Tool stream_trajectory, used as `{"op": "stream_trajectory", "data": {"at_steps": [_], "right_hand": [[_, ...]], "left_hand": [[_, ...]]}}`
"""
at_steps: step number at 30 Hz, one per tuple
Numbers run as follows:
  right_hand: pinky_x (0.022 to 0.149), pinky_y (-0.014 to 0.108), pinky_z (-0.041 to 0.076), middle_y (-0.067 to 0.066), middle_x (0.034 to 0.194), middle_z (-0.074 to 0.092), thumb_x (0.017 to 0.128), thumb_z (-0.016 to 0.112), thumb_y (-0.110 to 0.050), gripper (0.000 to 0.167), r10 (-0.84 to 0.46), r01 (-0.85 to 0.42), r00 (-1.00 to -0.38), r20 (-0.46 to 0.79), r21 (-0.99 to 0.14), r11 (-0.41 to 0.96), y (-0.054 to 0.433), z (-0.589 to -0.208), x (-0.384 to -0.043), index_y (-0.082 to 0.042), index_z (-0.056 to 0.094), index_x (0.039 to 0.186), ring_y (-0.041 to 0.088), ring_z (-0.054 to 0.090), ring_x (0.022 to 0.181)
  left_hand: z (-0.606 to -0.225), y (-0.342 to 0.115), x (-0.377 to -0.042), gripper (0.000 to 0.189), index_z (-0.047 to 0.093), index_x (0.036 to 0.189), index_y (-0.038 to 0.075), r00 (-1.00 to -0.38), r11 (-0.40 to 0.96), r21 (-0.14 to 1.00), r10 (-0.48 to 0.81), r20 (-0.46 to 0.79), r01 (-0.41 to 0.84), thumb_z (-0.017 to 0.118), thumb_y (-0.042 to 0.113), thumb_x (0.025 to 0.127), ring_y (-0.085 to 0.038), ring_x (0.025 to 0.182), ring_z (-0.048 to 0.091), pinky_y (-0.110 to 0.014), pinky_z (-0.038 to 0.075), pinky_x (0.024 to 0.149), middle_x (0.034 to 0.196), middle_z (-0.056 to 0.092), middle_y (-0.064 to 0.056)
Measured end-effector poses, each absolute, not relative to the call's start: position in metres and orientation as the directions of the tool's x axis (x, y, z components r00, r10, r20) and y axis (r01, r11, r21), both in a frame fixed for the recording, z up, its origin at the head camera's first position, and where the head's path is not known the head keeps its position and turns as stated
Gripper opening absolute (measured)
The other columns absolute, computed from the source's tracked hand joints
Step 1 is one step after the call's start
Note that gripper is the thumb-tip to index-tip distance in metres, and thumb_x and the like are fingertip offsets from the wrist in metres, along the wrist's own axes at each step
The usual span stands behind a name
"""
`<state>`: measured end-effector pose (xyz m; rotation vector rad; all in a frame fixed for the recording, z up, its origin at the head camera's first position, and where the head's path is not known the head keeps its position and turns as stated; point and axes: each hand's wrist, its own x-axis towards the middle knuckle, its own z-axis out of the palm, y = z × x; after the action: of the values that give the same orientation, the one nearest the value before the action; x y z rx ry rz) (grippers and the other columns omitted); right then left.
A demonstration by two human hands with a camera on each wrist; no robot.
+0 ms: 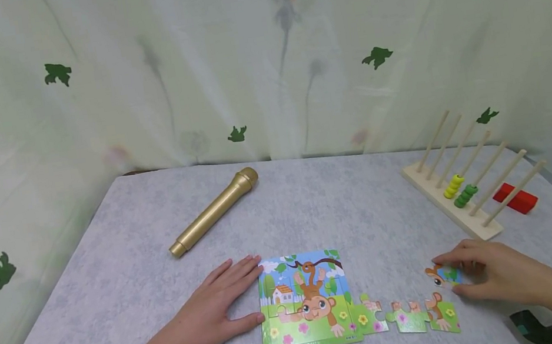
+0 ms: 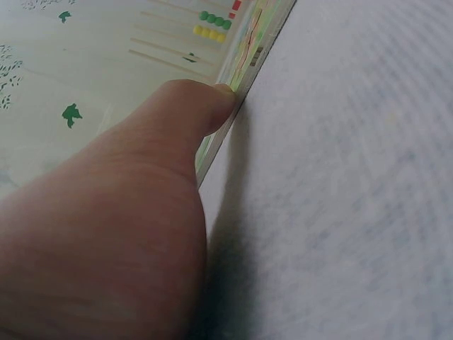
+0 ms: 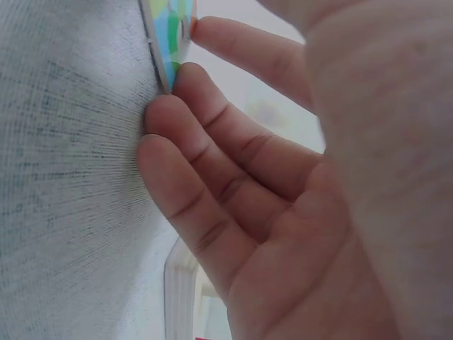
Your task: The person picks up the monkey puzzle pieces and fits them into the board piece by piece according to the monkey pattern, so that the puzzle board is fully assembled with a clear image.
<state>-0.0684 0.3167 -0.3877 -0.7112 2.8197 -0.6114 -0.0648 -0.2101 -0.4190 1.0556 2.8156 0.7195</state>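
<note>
A jigsaw puzzle point(image 1: 305, 334) with a cartoon monkey lies on the table, its picture partly filled in. My left hand point(image 1: 216, 309) rests flat at the puzzle's left side, its fingertips and thumb touching the edge; the left wrist view shows the thumb point(image 2: 205, 106) against that edge. Further right, my right hand point(image 1: 500, 272) pinches a puzzle piece point(image 1: 450, 275) with part of the monkey's face, between thumb and index finger, low over the table. Loose pieces lie in a row right of the puzzle: a left piece point(image 1: 370, 318), a middle piece point(image 1: 409, 320) and a right piece point(image 1: 444, 316).
A gold microphone point(image 1: 214, 211) lies at the back left. A wooden peg stand point(image 1: 452, 205) with yellow beads point(image 1: 453, 186) and green beads point(image 1: 466, 196) stands at the back right, with a red block point(image 1: 518, 200) beside it. A patterned curtain point(image 1: 260, 67) hangs behind the table.
</note>
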Motion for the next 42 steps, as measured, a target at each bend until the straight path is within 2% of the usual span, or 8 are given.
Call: {"op": "stream_trajectory", "data": {"at_steps": [7,15,23,30,36,42], "right_hand": [[0.059,0.017,0.045,-0.021,0.093,0.059,0.079,0.090,-0.034,0.044,-0.489,-0.438,-0.872,-0.028,-0.405,0.803,0.313,-0.386,-0.069,-0.021,0.077,0.119,-0.005,0.047,0.076],[0.061,0.018,0.048,-0.022,0.097,0.061,0.081,0.088,-0.037,0.043,-0.489,-0.439,-0.872,-0.032,-0.394,0.807,0.309,-0.381,-0.070,-0.024,0.076,0.120,-0.005,0.049,0.076],[0.059,0.018,0.044,-0.020,0.096,0.060,0.082,0.088,-0.037,0.043,-0.501,-0.451,-0.865,-0.026,-0.396,0.799,0.304,-0.374,-0.073,-0.026,0.075,0.122,-0.004,0.049,0.077],[0.064,0.020,0.050,-0.021,0.097,0.060,0.081,0.088,-0.035,0.045,-0.500,-0.444,-0.865,-0.055,-0.382,0.811,0.300,-0.368,-0.076,-0.026,0.075,0.122,-0.004,0.050,0.078],[0.061,0.018,0.049,-0.021,0.098,0.061,0.081,0.088,-0.035,0.044,-0.500,-0.446,-0.864,-0.060,-0.368,0.816,0.292,-0.364,-0.078,-0.028,0.075,0.122,-0.004,0.051,0.078],[0.058,0.018,0.047,-0.020,0.100,0.061,0.082,0.087,-0.032,0.043,-0.540,-0.496,-0.841,-0.015,-0.378,0.782,0.285,-0.358,-0.080,-0.026,0.075,0.123,-0.003,0.052,0.079]], "left_hand": [[-0.419,-0.211,-0.064,0.078,0.042,0.159,0.013,-0.757,0.654,0.419,0.639,0.140,0.630,0.061,0.059,0.098,-0.022,0.154,0.034,-0.016,-0.001,0.126,0.167,0.036,-0.003],[-0.420,-0.210,-0.065,0.080,0.040,0.160,0.016,-0.768,0.668,0.432,0.632,0.101,0.607,0.060,0.062,0.097,-0.019,0.156,0.030,-0.016,-0.003,0.126,0.168,0.033,0.000],[-0.420,-0.210,-0.065,0.079,0.042,0.159,0.014,-0.764,0.658,0.434,0.633,0.125,0.616,0.061,0.060,0.098,-0.021,0.155,0.032,-0.016,-0.002,0.126,0.167,0.035,-0.003],[-0.420,-0.210,-0.064,0.078,0.043,0.159,0.013,-0.760,0.651,0.433,0.635,0.138,0.623,0.061,0.059,0.098,-0.021,0.154,0.033,-0.017,-0.001,0.126,0.167,0.036,-0.004],[-0.420,-0.209,-0.064,0.079,0.042,0.159,0.014,-0.764,0.655,0.442,0.635,0.117,0.613,0.060,0.060,0.098,-0.021,0.155,0.032,-0.016,-0.001,0.126,0.167,0.034,-0.003],[-0.421,-0.210,-0.064,0.079,0.042,0.159,0.014,-0.767,0.661,0.436,0.632,0.114,0.610,0.060,0.061,0.098,-0.020,0.155,0.031,-0.017,-0.001,0.126,0.168,0.034,-0.002]]}}
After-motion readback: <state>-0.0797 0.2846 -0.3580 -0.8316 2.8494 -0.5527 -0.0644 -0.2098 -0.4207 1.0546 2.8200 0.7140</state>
